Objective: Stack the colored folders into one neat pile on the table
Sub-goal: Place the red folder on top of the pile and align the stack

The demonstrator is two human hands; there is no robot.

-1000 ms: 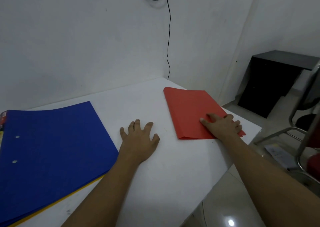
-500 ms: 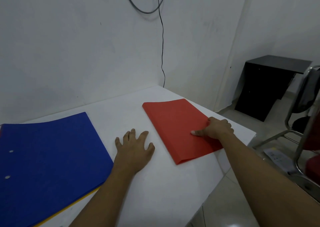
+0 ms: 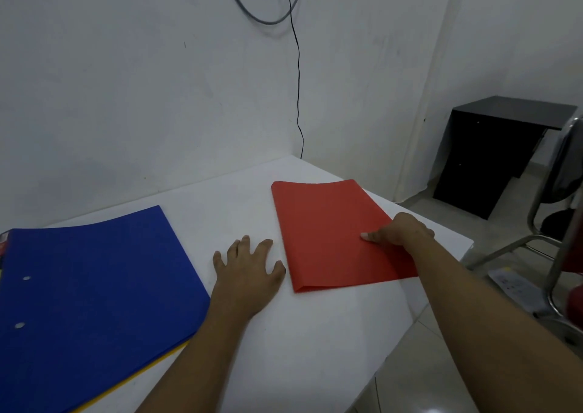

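A red folder (image 3: 328,232) lies on the right part of the white table (image 3: 284,343). My right hand (image 3: 400,232) grips its right edge, thumb on top of the cover. My left hand (image 3: 249,270) rests flat on the table with fingers spread, just left of the red folder's near corner, holding nothing. A large blue folder (image 3: 91,289) lies at the left, on top of a yellow folder (image 3: 151,367) of which only a thin edge shows.
The table stands in a corner against white walls, with a black cable (image 3: 298,97) hanging down. Past the table's right edge are a black cabinet (image 3: 492,160), a metal-framed chair (image 3: 561,223) and the tiled floor.
My right hand has slid the red folder leftward, towards my left hand, and shifted its grip to the folder's right edge. My left hand has stayed flat on the table.
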